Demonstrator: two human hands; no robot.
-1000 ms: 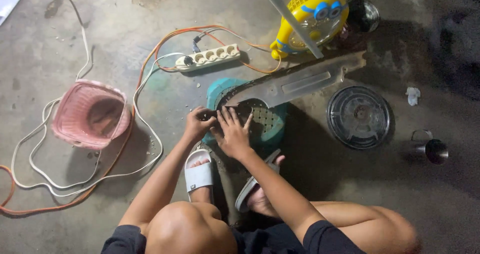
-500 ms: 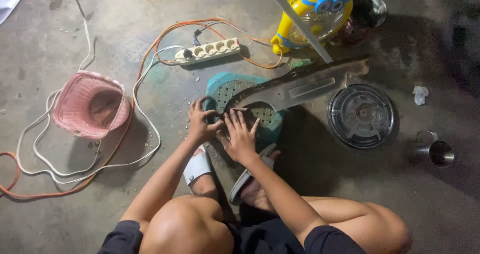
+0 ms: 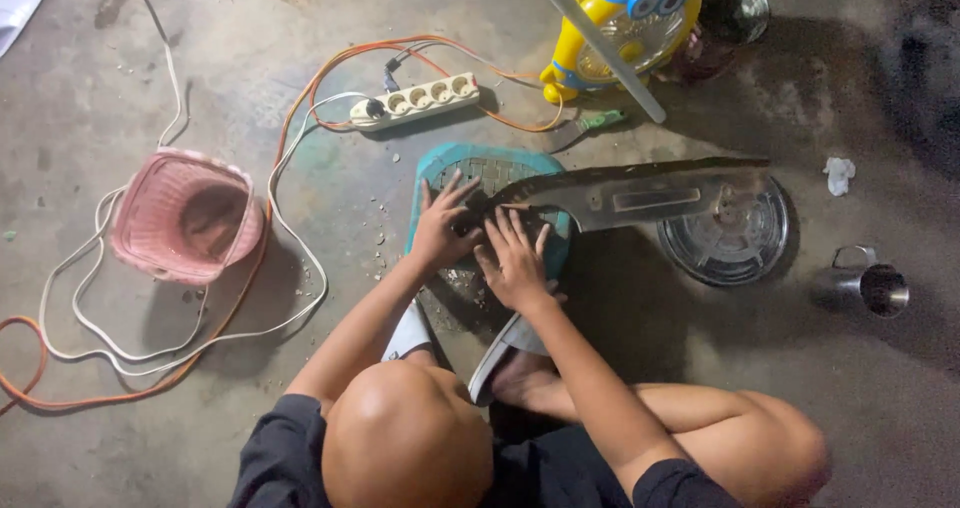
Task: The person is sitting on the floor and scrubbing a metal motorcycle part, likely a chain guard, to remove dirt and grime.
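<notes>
Long grey metal cover point(image 3: 640, 193) lies on the concrete floor point(image 3: 200, 58), its narrow end resting over a teal perforated stool point(image 3: 470, 163); left hand point(image 3: 440, 230) spread flat, fingers wide, pressing at that end; right hand point(image 3: 512, 258) likewise open — palm down beside it, gripping nothing; round metal grille point(image 3: 735, 248) touches the cover's far end; white power strip point(image 3: 412, 101) and yellow toy fan point(image 3: 620, 18) beyond; pink basket point(image 3: 185, 216) well to the left — steel cup point(image 3: 875, 286) far right.

You kneel on rough, matt concrete floor point(image 3: 200, 58); the long cover point(image 3: 640, 193) looks dull metal, the teal stool point(image 3: 440, 163) perforated plastic.
</notes>
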